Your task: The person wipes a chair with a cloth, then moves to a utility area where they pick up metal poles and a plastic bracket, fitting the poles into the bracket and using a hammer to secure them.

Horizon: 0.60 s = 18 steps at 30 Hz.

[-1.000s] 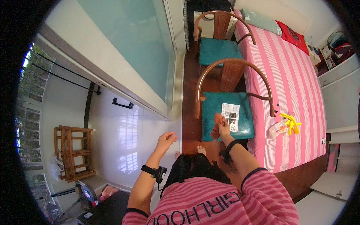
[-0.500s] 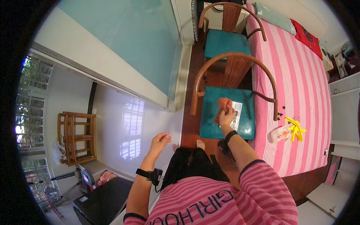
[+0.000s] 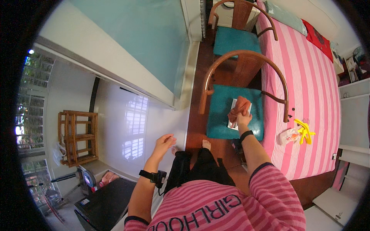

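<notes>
My right hand [image 3: 243, 118] reaches down to the teal seat of a wooden armchair [image 3: 219, 115] and grips an orange-brown cloth [image 3: 239, 108]. The cloth lies over a white sheet of paper [image 3: 234, 124] on that seat. My left hand [image 3: 165, 143] hangs free over the pale floor beside my knees, fingers loosely curled with nothing in it. Both wrists carry a black band. My bare feet [image 3: 206, 144] stand just in front of the chair.
A bed with a pink striped cover [image 3: 308, 88] runs along the right, with a yellow object [image 3: 304, 131] and a small packet [image 3: 289, 135] on it. A second teal chair [image 3: 235, 38] stands behind. A wooden rack [image 3: 77, 136] stands at the left.
The view has moved closer to the chair. My right hand has closed over the cloth on the paper, bunching it up. My left hand stayed out at my side.
</notes>
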Each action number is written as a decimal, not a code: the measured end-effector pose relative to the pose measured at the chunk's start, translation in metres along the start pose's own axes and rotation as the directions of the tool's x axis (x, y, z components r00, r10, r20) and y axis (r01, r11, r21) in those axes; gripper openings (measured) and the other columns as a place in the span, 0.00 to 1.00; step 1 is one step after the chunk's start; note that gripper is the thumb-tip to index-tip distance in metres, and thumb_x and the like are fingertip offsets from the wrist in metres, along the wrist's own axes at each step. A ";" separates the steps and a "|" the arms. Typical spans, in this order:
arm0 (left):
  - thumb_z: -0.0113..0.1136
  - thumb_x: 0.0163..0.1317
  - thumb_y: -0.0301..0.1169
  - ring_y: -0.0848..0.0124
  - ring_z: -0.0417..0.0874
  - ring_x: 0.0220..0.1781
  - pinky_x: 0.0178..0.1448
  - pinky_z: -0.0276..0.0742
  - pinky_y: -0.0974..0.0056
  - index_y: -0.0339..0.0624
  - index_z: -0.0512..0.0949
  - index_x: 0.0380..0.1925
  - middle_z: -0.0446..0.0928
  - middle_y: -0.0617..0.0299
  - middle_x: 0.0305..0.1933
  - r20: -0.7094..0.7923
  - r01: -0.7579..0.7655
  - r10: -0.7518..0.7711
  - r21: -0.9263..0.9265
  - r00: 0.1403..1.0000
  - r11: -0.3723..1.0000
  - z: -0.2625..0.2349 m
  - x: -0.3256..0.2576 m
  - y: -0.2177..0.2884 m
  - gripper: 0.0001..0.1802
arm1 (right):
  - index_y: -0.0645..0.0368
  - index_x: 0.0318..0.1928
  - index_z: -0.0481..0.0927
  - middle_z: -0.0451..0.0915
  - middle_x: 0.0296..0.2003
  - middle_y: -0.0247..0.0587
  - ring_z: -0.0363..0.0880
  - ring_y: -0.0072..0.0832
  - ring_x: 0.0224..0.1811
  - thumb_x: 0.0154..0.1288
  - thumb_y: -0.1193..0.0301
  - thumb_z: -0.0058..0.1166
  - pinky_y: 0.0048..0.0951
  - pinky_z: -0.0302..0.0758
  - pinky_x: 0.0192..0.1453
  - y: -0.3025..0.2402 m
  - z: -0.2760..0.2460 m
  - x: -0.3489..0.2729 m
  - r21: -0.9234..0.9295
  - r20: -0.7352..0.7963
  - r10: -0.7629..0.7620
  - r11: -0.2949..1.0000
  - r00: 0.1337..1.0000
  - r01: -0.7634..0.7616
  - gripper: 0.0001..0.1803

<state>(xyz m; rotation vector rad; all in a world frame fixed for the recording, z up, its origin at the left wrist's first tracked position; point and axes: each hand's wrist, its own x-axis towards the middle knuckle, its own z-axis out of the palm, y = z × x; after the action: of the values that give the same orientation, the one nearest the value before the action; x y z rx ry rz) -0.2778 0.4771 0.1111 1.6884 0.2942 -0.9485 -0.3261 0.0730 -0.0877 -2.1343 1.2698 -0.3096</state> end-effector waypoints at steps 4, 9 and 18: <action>0.51 0.65 0.38 0.69 0.78 0.47 0.51 0.72 0.67 0.37 0.68 0.53 0.76 0.56 0.46 -0.013 -0.002 0.001 -0.085 1.000 0.996 -0.018 0.010 -0.010 0.21 | 0.56 0.60 0.66 0.71 0.55 0.41 0.67 0.32 0.57 0.55 0.68 0.53 0.37 0.64 0.59 0.011 0.019 -0.018 -0.186 0.236 -0.191 0.954 0.953 0.237 0.29; 0.50 0.65 0.37 0.69 0.78 0.47 0.50 0.72 0.68 0.36 0.68 0.53 0.76 0.56 0.47 -0.055 -0.071 0.063 -0.167 0.996 0.983 -0.070 0.014 -0.013 0.21 | 0.55 0.52 0.74 0.76 0.35 0.32 0.73 0.26 0.30 0.53 0.70 0.53 0.29 0.74 0.31 -0.024 0.044 -0.088 -0.097 0.815 0.224 0.962 0.534 -0.255 0.22; 0.50 0.64 0.35 0.71 0.79 0.44 0.49 0.71 0.68 0.36 0.69 0.53 0.77 0.57 0.45 -0.314 -0.309 0.254 -0.142 0.915 0.940 -0.278 -0.008 -0.021 0.20 | 0.60 0.53 0.72 0.78 0.39 0.35 0.77 0.22 0.36 0.60 0.70 0.52 0.23 0.74 0.33 -0.223 0.155 -0.233 -0.018 0.974 -0.015 0.990 0.226 0.142 0.20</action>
<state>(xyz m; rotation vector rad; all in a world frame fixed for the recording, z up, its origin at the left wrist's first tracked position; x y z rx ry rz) -0.1745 0.7365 0.1178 1.6380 0.3139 -0.4401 -0.2104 0.4089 -0.0428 -1.8064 0.3559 1.0153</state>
